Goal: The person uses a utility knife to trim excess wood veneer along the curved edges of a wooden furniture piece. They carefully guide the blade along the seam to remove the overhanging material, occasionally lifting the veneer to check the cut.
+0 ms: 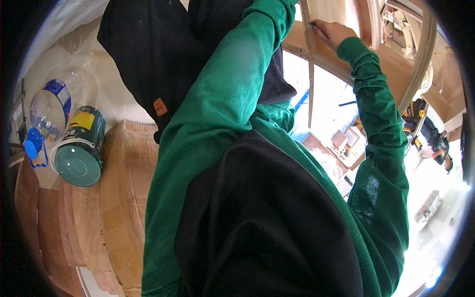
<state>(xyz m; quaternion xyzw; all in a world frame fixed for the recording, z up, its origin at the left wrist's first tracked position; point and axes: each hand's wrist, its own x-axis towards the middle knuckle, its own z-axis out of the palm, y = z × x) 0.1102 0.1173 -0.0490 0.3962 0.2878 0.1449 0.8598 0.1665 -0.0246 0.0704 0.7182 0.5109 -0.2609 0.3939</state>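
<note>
My right hand [332,33] is up at the top of the view, its fingers pinched together beside a thin wooden strip [310,64]. A small dark tip shows at the fingertips, too small to name. Behind the strip and hand runs a brown wooden panel [324,52]. My left arm, in a green sleeve [222,74], reaches up past the top edge, and its hand is out of the picture. Black trousers [148,54] cover my legs, one with a small orange patch.
To the left, a clear plastic bottle [52,106] with a blue cap and a dark green bucket [79,158] lie beside taped cardboard [128,198]. A curved wooden piece [420,59] stands at the right. Beyond it, a person [438,143] in dark clothes is farther off.
</note>
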